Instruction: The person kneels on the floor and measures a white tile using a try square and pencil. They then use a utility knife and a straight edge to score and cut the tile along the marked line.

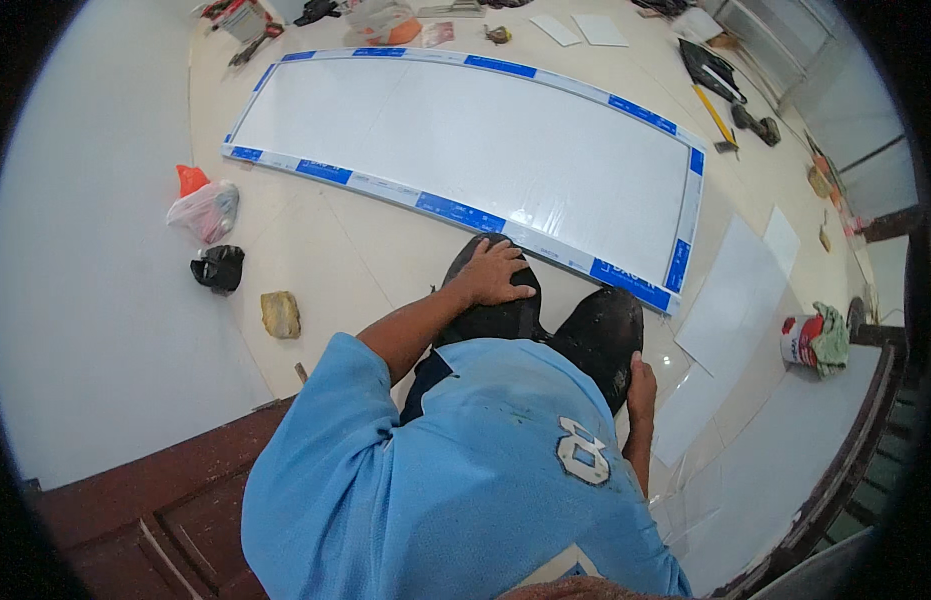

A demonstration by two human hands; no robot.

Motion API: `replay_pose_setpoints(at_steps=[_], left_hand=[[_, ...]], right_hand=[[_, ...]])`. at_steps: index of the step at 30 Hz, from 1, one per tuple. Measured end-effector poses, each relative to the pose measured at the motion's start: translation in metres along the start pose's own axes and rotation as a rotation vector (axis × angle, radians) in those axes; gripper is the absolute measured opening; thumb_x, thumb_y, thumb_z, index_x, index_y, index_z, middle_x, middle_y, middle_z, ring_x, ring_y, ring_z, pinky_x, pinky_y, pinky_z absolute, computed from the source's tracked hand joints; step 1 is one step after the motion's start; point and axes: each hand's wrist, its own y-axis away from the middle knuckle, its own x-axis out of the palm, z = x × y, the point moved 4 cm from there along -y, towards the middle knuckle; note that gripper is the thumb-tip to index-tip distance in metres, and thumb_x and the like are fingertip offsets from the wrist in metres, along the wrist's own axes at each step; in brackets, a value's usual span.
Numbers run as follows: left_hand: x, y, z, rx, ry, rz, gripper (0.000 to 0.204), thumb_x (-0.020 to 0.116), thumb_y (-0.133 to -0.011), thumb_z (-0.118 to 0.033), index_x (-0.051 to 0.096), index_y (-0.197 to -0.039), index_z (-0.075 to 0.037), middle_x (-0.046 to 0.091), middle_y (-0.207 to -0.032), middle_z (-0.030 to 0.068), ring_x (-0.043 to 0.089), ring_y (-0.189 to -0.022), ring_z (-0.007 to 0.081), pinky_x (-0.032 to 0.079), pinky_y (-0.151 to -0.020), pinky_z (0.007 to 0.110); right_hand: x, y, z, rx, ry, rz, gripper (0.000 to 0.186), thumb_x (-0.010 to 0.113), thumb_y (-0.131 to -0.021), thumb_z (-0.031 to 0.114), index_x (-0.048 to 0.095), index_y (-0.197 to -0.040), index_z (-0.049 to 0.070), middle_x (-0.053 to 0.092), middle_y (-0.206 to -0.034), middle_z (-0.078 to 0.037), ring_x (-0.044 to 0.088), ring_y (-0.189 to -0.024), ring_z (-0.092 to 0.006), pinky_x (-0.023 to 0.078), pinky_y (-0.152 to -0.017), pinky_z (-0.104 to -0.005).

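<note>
"Toward twelve o'clock in the head view, what lies on the floor (335, 250)?"

"A white panel (465, 140), its blue-and-white border (462, 213) reaching from ten round to two, the near edge just past the left knee (497, 320)."

"And the left hand (493, 275)?"

"Near the clock's centre, laid on that knee, fingers spread, grasping nothing."

"The right hand (640, 388)?"

"At four, against the outer side of the right thigh (603, 335). Its fingers are partly hidden, so I cannot tell whether it grips anything."

"What else is on that side?"

"At two, a yellow-handled tool (713, 112) beside a drill (757, 125). At three, a white sheet (727, 290), and beyond it a bucket (800, 338) with a green cloth (831, 340) over its rim."

"Opposite?"

"At nine, a yellowish block (280, 314) and a black bag (217, 268)."
</note>
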Motion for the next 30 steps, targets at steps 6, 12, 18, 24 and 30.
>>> replay_pose_setpoints(at_steps=[6, 12, 18, 24, 30], left_hand=[[-0.004, 0.0, -0.001, -0.016, 0.03, -0.02, 0.087, 0.058, -0.098, -0.077, 0.062, -0.155, -0.011, 0.047, -0.169, 0.019, 0.03, -0.164, 0.0407, 0.015, -0.134, 0.065], [0.0, -0.012, 0.012, 0.09, 0.08, -0.063, 0.077, 0.074, -0.094, -0.061, 0.066, -0.149, -0.009, 0.054, -0.163, 0.0207, 0.042, -0.157, 0.0431, 0.024, -0.131, 0.064], [-0.052, -0.113, 0.06, 0.153, 0.086, -0.186, 0.07, 0.084, -0.091, -0.041, 0.064, -0.148, -0.005, 0.062, -0.155, 0.0224, 0.052, -0.149, 0.0452, 0.037, -0.127, 0.055], [-0.147, -0.31, 0.135, 0.097, 0.013, -0.241, 0.065, 0.08, -0.096, -0.036, 0.064, -0.147, 0.0, 0.064, -0.152, 0.0243, 0.055, -0.145, 0.0431, 0.042, -0.125, 0.049], [-0.194, -0.473, 0.186, 0.144, -0.167, -0.281, 0.073, 0.079, -0.093, -0.045, 0.062, -0.148, 0.001, 0.065, -0.147, 0.0269, 0.058, -0.142, 0.0416, 0.041, -0.125, 0.05]], right_hand=[[-0.014, -0.037, 0.0, -0.033, 0.225, -0.006, 0.077, 0.053, -0.109, 0.064, 0.072, -0.117, -0.01, 0.073, -0.12, -0.033, 0.069, -0.116, -0.0442, 0.051, -0.1, -0.0507], [-0.018, -0.102, 0.011, -0.076, 0.206, -0.119, 0.064, 0.07, -0.099, 0.051, 0.073, -0.116, -0.01, 0.074, -0.115, -0.034, 0.071, -0.11, -0.049, 0.053, -0.097, -0.0541], [-0.022, -0.219, 0.084, -0.232, 0.19, -0.345, 0.055, 0.077, -0.095, 0.042, 0.072, -0.119, -0.007, 0.075, -0.115, -0.032, 0.073, -0.108, -0.0475, 0.057, -0.094, -0.0537], [-0.001, -0.372, 0.191, -0.396, 0.188, -0.576, 0.058, 0.079, -0.095, 0.035, 0.064, -0.13, -0.008, 0.07, -0.127, -0.032, 0.068, -0.12, -0.0484, 0.054, -0.106, -0.0543], [0.017, -0.513, 0.231, -0.412, 0.456, -0.544, 0.069, 0.08, -0.093, 0.036, 0.057, -0.138, -0.01, 0.062, -0.139, -0.033, 0.057, -0.135, -0.0494, 0.044, -0.117, -0.0578]])
